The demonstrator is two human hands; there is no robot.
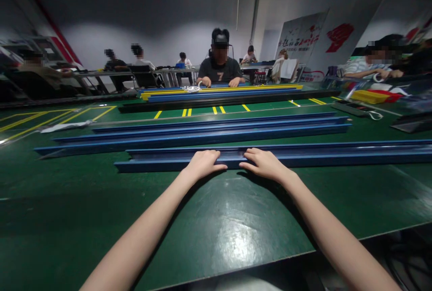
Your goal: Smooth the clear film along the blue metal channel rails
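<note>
A long blue channel-shaped rail (337, 159) lies crosswise in front of me on the green table (84, 219). My left hand (204, 163) grips it left of the picture's middle, thumb along the near wall and fingers over the far side. A short way to the right, my right hand (260, 162) has hold of the same rail in a mirrored grip. The rail's left end shows; its right part runs out of the picture. Just behind it lie more blue rails (202, 138), side by side and apart from my hands.
Farther back are a black strip (202, 102), yellow rails (276, 87) and yellow tape marks (216, 110). A person (221, 68) sits opposite, hands at those rails. A yellow tray (369, 97) and a dark flat object (351, 108) with a white cord stand at the right.
</note>
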